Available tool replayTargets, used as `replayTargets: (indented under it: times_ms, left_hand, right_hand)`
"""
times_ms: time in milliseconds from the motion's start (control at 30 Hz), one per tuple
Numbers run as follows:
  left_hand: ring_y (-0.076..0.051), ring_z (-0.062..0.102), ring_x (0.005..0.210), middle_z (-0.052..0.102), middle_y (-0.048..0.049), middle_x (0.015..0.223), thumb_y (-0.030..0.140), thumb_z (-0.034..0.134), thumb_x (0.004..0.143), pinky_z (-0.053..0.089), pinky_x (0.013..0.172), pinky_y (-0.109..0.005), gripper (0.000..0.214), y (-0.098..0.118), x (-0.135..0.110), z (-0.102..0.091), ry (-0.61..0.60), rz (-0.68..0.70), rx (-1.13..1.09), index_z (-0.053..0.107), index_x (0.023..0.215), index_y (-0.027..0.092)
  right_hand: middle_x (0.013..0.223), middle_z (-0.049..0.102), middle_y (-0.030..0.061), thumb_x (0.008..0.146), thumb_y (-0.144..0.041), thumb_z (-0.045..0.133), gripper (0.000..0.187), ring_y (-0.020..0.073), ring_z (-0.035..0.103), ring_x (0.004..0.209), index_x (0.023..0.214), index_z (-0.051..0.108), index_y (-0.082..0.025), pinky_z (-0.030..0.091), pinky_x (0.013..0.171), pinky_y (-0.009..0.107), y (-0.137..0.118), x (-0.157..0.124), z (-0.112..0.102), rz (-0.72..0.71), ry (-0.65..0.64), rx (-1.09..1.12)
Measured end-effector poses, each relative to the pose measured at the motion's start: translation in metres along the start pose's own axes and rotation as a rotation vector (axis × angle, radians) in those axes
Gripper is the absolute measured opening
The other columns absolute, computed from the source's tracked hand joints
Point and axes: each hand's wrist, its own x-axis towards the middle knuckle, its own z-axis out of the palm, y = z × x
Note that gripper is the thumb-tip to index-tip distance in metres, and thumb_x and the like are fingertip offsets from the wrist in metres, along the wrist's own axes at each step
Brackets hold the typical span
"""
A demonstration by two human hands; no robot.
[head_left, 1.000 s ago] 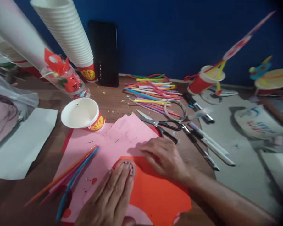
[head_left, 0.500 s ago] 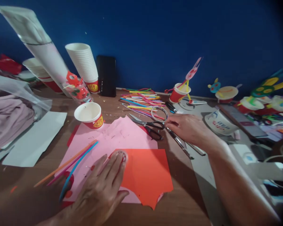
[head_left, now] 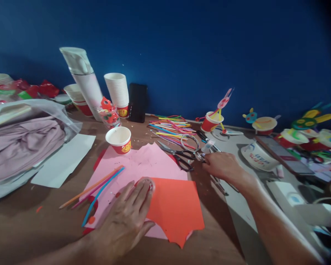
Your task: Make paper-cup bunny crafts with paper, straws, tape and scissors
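Observation:
My left hand (head_left: 128,213) lies flat with fingers stretched out over the left edge of an orange paper sheet (head_left: 176,206). Its fingertips rest on a small round translucent piece (head_left: 151,184). Under the orange sheet is pink paper (head_left: 146,160), where an orange, a purple and a blue pipe cleaner (head_left: 103,189) lie. Fingers curled, my right hand (head_left: 222,167) is at slim tools right of the black-handled scissors (head_left: 182,156). A small clear-and-white object (head_left: 208,146) stands out by its fingertips; what the fingers grip is partly hidden. A paper cup (head_left: 120,141) stands behind the pink paper.
Colourful pipe cleaners (head_left: 172,129) lie in a heap near a clear tape roll (head_left: 190,142). A white flask (head_left: 85,86), stacked cups (head_left: 117,92) and a black box-like object (head_left: 138,103) stand along the blue wall. Decorated cups (head_left: 213,120) and a power strip (head_left: 287,195) are rightward.
The view has shifted a little to the left. My right hand has moved slightly nearer, and a clear-and-white object now shows by its fingers. My left hand stays on the orange paper.

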Motion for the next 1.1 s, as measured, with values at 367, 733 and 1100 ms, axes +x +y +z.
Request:
replayTargets:
  times_ms: [367, 733, 1100]
  left_hand:
    - [-0.027, 0.031, 0.129, 0.044, -0.0146, 0.135, 0.048, 0.032, 0.088, 0.011, 0.109, -0.042, 0.059, -0.003, -0.002, 0.000, -0.039, 0.029, 0.002, 0.043, 0.129, 0.008]
    - [-0.028, 0.031, 0.129, 0.040, -0.0180, 0.137, 0.049, 0.034, 0.088, 0.016, 0.107, -0.043, 0.059, -0.005, -0.004, 0.003, -0.069, 0.054, -0.012, 0.043, 0.129, 0.008]
    - [-0.029, 0.038, 0.123, 0.049, -0.0176, 0.129, 0.046, 0.033, 0.089, 0.023, 0.102, -0.046, 0.055, -0.004, -0.001, 0.000, -0.033, 0.029, -0.038, 0.044, 0.128, 0.009]
  right_hand:
    - [0.073, 0.060, -0.0005, 0.091, -0.034, 0.034, 0.024, 0.0131, 0.054, 0.061, 0.102, 0.051, -0.022, 0.037, 0.056, 0.023, -0.052, -0.019, -0.012, -0.444, 0.272, 0.795]
    - [0.068, 0.057, -0.0016, 0.091, -0.033, 0.038, 0.020, 0.0109, 0.049, 0.055, 0.091, 0.052, -0.020, 0.033, 0.052, 0.021, -0.087, -0.031, 0.003, -0.449, 0.384, 0.964]
    - [0.074, 0.058, -0.0016, 0.090, -0.028, 0.037, 0.019, 0.0116, 0.052, 0.066, 0.093, 0.054, -0.019, 0.036, 0.060, 0.021, -0.100, -0.038, -0.001, -0.567, 0.308, 1.031]
